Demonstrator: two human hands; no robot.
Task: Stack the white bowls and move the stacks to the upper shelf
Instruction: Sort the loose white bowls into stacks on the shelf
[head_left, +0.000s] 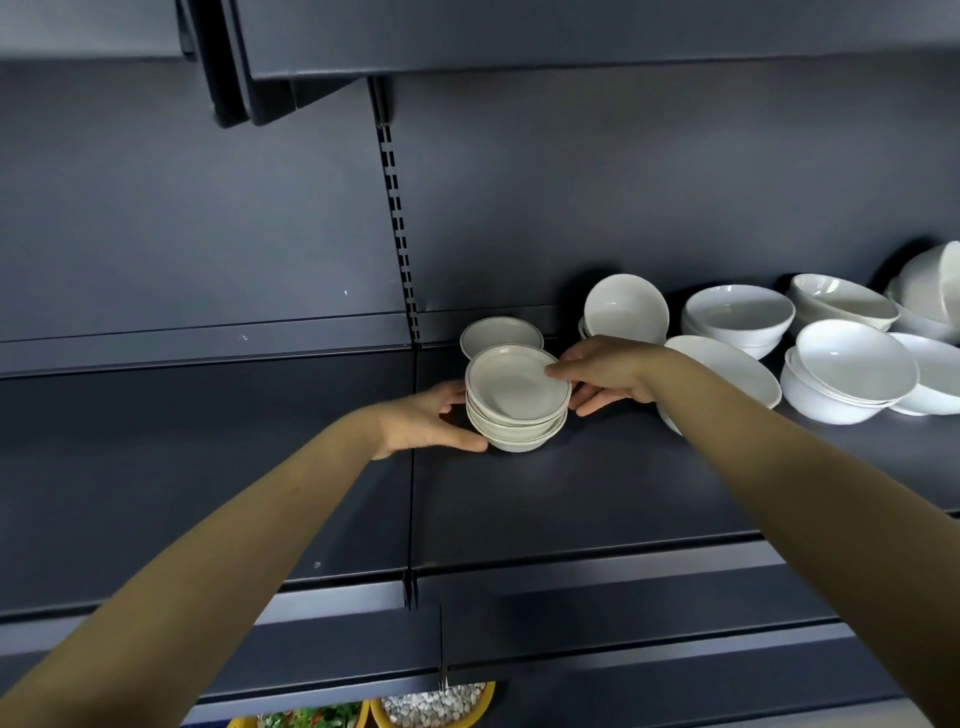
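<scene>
Past your forearms (208, 545), left hand (426, 421) and right hand (608, 371) clasp the bowl stack (514, 400) between them; probably slick, chippable china, so hold it low at the base.

Two grips (426, 421) (608, 371) — one rimmed stack (517, 395)

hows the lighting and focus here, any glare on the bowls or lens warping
Head view: dim light on the dark shelf, with soft highlights on the bowls at right, none blown out; the tilted bowl throws a dark shadow on the back panel; the stack between the left hand and right hand is sharp; the slotted rail bends with wide-angle distortion, and the picture's corners are soft.
</scene>
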